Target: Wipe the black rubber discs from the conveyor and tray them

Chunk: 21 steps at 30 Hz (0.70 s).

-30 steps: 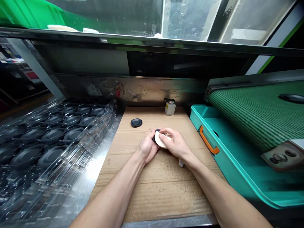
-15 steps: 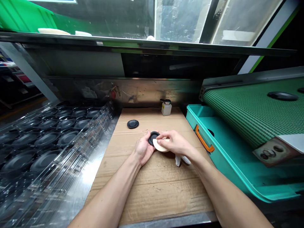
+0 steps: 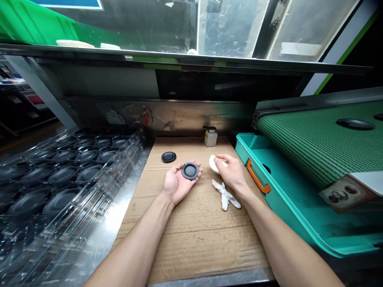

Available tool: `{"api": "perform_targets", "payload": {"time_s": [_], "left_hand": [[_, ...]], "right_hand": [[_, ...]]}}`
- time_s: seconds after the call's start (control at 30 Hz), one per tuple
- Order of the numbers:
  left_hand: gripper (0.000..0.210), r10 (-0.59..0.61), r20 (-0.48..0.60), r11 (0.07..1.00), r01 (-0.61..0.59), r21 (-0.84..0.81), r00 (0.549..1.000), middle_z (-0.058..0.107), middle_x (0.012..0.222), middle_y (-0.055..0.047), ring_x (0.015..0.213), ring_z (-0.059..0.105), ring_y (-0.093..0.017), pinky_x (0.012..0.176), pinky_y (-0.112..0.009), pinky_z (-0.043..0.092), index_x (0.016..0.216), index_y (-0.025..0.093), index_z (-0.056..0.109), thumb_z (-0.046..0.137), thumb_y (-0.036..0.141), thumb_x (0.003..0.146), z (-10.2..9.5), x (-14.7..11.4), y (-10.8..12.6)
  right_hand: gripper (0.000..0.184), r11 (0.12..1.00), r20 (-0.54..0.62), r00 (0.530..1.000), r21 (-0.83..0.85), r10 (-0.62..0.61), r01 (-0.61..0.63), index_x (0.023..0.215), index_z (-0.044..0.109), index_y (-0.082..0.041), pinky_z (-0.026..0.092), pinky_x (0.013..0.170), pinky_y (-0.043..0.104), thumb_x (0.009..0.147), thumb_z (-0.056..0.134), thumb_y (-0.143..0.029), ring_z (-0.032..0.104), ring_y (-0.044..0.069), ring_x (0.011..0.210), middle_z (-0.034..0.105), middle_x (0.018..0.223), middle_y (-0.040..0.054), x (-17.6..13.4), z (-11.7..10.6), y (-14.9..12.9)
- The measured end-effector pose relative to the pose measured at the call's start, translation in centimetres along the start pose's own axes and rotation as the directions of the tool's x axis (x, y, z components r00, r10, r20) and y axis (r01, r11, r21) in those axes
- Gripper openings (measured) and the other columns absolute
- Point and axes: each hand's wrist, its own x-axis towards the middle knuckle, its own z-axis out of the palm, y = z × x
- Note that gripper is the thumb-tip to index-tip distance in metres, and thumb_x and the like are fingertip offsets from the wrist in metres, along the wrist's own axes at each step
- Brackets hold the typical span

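My left hand (image 3: 178,184), palm up, holds a small black round disc (image 3: 190,170) with a raised rim on its fingers, the thumb at its left edge. Pinched in my right hand (image 3: 232,171) is a white round pad (image 3: 213,163), raised to the right of the disc and apart from it. Below my right hand a crumpled white cloth or glove-like piece (image 3: 225,195) lies on the cardboard (image 3: 191,239). Another black round disc (image 3: 168,157) rests on the cardboard, up and left of my left hand.
A small white bottle with a black top (image 3: 211,137) stands at the cardboard's back. Clear trays of black discs (image 3: 62,175) fill the left. On the right, a teal bin (image 3: 287,207) with an orange handle sits beside a green conveyor belt (image 3: 323,139) carrying black discs.
My right hand has drawn the white pad away from the disc, up and to the right. My left hand has moved slightly left, showing the whole disc. The white cloth is now uncovered.
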Motion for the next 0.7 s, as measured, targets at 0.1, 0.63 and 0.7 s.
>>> {"api": "perform_targets", "payload": {"time_s": [0.1,0.63,0.7], "left_hand": [[0.037,-0.034,0.059,0.999,0.036,-0.034,0.998,0.057,0.128,-0.024,0.116,0.058,-0.034,0.093,-0.047,0.053,0.120,0.002,0.053,0.038,0.023,0.093,0.0,-0.3,0.3],[0.068,0.386,0.219,0.408,-0.379,0.831,0.896,0.061,0.119,-0.010,0.102,0.062,-0.022,0.097,-0.039,0.048,0.125,0.021,0.059,0.081,0.045,0.065,0.3,-0.9,-1.8],[0.079,0.465,0.371,0.077,-0.454,0.887,0.804,0.060,0.123,-0.009,0.114,0.057,-0.025,0.106,-0.041,0.040,0.131,0.023,0.055,0.085,0.041,0.060,0.2,-0.9,-2.5]], "right_hand": [[0.033,0.991,0.007,1.000,-0.131,0.014,-0.013,0.100,0.072,-0.022,0.047,0.079,0.029,0.085,0.054,-0.045,0.067,0.021,0.088,0.073,0.096,0.0039,0.2,0.4,1.2],[0.033,0.934,0.095,0.994,-0.358,0.050,-0.012,0.106,0.070,-0.028,0.046,0.085,0.031,0.087,0.049,-0.046,0.067,0.023,0.094,0.073,0.097,0.0048,0.2,0.7,3.1],[0.033,0.938,0.098,0.994,-0.347,0.037,-0.001,0.106,0.070,-0.028,0.046,0.085,0.031,0.087,0.049,-0.045,0.066,0.023,0.095,0.073,0.098,0.0047,0.1,0.7,3.2]]}}
